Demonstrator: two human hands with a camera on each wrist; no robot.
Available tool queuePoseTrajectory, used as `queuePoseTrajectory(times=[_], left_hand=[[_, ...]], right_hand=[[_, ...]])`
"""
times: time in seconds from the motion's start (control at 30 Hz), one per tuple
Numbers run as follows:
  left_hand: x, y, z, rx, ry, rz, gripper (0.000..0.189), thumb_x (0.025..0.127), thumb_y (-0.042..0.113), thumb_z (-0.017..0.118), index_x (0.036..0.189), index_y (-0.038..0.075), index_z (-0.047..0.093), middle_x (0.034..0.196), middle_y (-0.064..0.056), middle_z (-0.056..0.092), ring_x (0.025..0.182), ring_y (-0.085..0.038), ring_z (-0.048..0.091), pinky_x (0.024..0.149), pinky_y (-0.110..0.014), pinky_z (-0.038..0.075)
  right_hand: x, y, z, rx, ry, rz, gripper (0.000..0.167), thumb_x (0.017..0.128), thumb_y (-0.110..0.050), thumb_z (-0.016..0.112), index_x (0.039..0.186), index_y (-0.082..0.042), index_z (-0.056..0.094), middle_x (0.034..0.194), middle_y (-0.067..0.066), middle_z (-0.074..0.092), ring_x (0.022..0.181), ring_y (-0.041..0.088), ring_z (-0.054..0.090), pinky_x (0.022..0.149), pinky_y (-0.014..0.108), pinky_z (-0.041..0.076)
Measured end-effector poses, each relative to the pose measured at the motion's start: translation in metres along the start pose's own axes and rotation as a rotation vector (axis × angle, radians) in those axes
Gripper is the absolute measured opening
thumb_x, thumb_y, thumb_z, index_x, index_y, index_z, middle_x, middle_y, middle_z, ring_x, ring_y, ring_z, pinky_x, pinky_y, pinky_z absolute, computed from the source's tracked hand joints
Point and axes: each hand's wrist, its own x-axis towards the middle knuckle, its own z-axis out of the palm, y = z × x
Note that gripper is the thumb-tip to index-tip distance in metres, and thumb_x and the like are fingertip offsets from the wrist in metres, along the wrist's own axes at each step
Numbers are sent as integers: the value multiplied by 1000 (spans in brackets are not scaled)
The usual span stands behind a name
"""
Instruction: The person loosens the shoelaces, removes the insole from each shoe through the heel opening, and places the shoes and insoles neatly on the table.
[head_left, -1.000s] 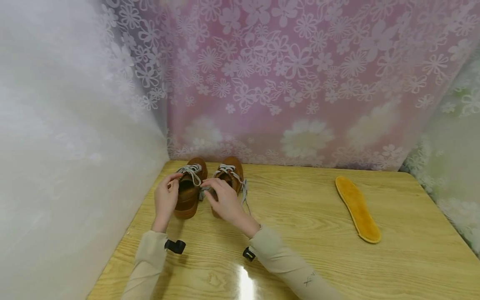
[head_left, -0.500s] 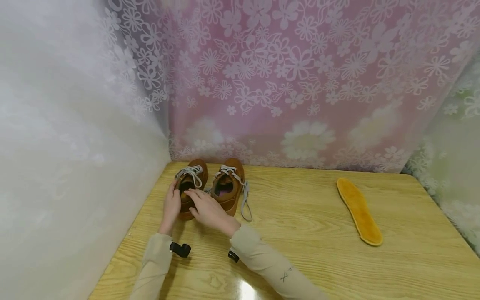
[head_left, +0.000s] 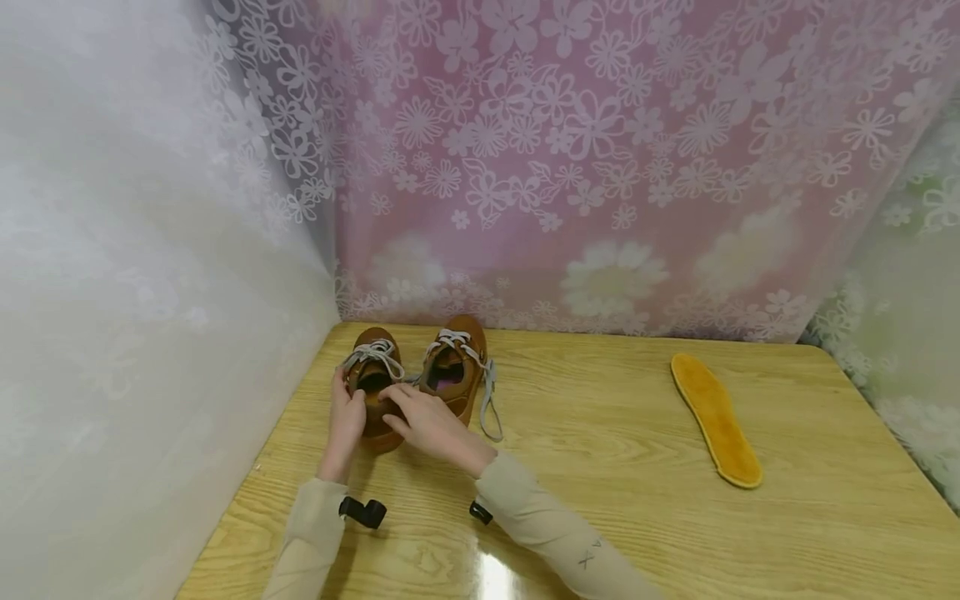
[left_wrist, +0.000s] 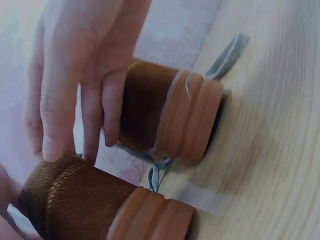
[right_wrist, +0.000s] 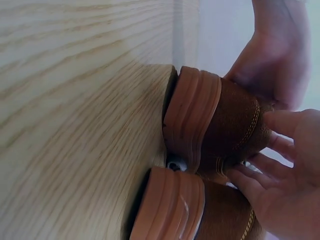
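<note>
Two brown lace-up shoes stand side by side, toes away from me, at the table's back left. My left hand (head_left: 347, 425) holds the left shoe (head_left: 380, 437) by its outer side, thumb at the opening. From the other side my right hand (head_left: 435, 425) grips its collar, thumb near the heel and fingers at the inner side, as the right wrist view shows. Grey laces (head_left: 372, 352) are tied over its front. The right shoe (head_left: 463, 408) stands untouched just beside it, a loose lace loop (head_left: 491, 417) hanging on the table. Fingertips inside the left shoe are partly hidden.
A yellow-orange fuzzy insole (head_left: 716, 421) lies on the right of the wooden table (head_left: 600, 467). A pale curtain (head_left: 150, 333) rises close along the left, and a pink floral curtain (head_left: 525, 208) stands behind the shoes.
Both hands, earlier beside the laces, have come down onto the left shoe's collar. That shoe has shifted slightly toward me and turned, its toe swinging left. The right shoe stays put.
</note>
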Motion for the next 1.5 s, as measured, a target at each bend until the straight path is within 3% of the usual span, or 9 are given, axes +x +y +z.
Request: queuePoseTrajectory(times=[0.1, 0.23, 0.4, 0.5, 0.7, 1.0, 1.23, 1.33, 1.5], left_hand=[[-3, 4, -1, -43, 80, 12, 72, 101, 0, 40, 162, 3, 3, 165, -25, 0, 152, -43, 9, 121, -56, 20], [2, 10, -7, 43, 127, 103, 57, 105, 9, 46, 159, 6, 29, 165, -19, 14, 152, -40, 14, 119, -58, 26], [14, 8, -13, 245, -86, 271, 38, 111, 17, 42, 141, -1, 57, 158, -23, 38, 152, -42, 19, 122, -61, 16], [14, 1, -13, 278, -202, 292, 41, 113, 23, 37, 134, -2, 62, 153, -25, 43, 149, -44, 26, 120, -62, 19], [8, -6, -6, 294, -132, 347, 42, 112, 24, 39, 118, -3, 71, 141, -27, 55, 132, -43, 49, 110, -60, 36], [-11, -7, -3, 372, -55, 274, 45, 111, 34, 42, 110, 6, 76, 123, -22, 61, 127, -41, 45, 109, -58, 31], [-17, -9, -5, 366, -26, 328, 32, 107, 25, 54, 101, 7, 79, 110, -15, 68, 102, -33, 56, 91, -49, 41], [-18, -10, -8, 354, -38, 341, 28, 106, 23, 56, 100, 9, 80, 105, -12, 69, 94, -26, 56, 83, -40, 43], [-18, -10, -18, 311, -68, 294, 34, 109, 30, 50, 118, 7, 73, 114, -15, 70, 95, -29, 63, 78, -35, 49]], right_hand=[[-4, 2, -2, 23, 1, -13, 32, 107, -32, 52, 134, -14, 59, 131, 1, 61, 98, 12, 66, 78, 25, 53], [-11, 2, -6, 33, 18, -30, 30, 107, -34, 51, 125, -13, 63, 118, 0, 64, 84, 8, 62, 65, 20, 47], [-26, 4, -11, 55, 51, -29, 23, 106, -36, 54, 114, -16, 64, 103, -2, 65, 69, 3, 54, 57, 16, 41], [-34, 6, -13, 81, 59, -28, 21, 105, -37, 56, 108, -17, 63, 100, -3, 64, 63, 1, 49, 54, 16, 39], [-44, 7, -16, 93, 44, 4, 31, 99, -49, 60, 105, -18, 59, 102, -6, 63, 59, 2, 47, 54, 17, 40], [-57, 14, -20, 122, 51, 15, 37, 94, -53, 65, 99, -17, 59, 93, -9, 61, 64, 2, 51, 58, 17, 43], [-69, 25, -23, 227, 39, 32, 34, 95, -51, 66, 97, -18, 58, 119, -2, 70, 90, 8, 67, 75, 24, 55], [-73, 26, -24, 280, 26, 43, 35, 97, -50, 65, 103, -16, 60, 126, -1, 69, 99, 8, 66, 81, 26, 55], [-80, 21, -19, 291, 95, 72, 41, 98, -46, 67, 123, -13, 61, 122, 1, 67, 89, 9, 63, 76, 25, 54]])
